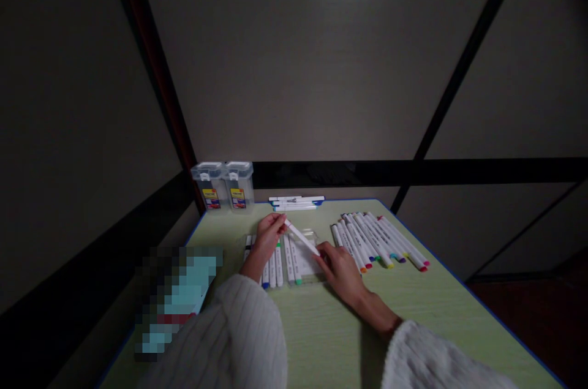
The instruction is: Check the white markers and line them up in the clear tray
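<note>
A white marker pen slants between my two hands, above a clear plastic tray. My left hand pinches its upper left end. At the lower right end, the fingers of my right hand are closed on the same marker. Several white markers lie side by side in the tray, some with blue or green ends, and my left hand and sleeve cover part of them. To the right of my right hand, a spread of markers with coloured ends rests on the table.
Two clear lidded boxes with yellow labels stand at the back left of the green table. A few more markers lie at the back edge. On the left is a blurred-out turquoise item. A panelled wall rises behind the table.
</note>
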### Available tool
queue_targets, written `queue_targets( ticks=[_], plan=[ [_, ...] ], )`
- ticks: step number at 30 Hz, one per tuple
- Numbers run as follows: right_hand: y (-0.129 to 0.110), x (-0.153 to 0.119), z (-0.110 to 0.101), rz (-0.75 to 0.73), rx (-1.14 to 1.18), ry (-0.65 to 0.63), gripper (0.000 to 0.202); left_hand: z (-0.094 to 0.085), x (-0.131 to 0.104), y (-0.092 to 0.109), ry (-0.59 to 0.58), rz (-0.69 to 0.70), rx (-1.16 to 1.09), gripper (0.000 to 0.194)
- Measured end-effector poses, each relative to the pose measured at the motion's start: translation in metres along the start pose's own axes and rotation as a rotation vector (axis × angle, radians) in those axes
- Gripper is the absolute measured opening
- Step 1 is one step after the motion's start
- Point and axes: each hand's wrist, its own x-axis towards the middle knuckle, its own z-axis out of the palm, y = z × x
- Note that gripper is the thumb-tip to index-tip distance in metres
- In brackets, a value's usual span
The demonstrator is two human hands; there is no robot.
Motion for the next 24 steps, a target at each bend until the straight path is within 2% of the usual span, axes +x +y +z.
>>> queue_targets(
  ticks=[10, 19, 24],
  plan=[
    [-0.0021, -0.0006, -0.0017, 0.013, 0.043, 0.044, 0.024, 0.0, -0.0029, 0.0048, -0.054, -0.044, -0.035, 0.025],
    [-0.0016, -0.0019, -0.0013, -0.064, 0.041, 0.04, 0.027, 0.0019, -0.0042, 0.0048, -0.073, -0.021, -0.027, 0.022],
    [-0.0011, -0.0036, -0.0001, -0.171, 0.065, 0.0, 0.027, -0.0025, -0.0017, 0.0006, -0.066, 0.005, 0.036, 0.022]
  ],
)
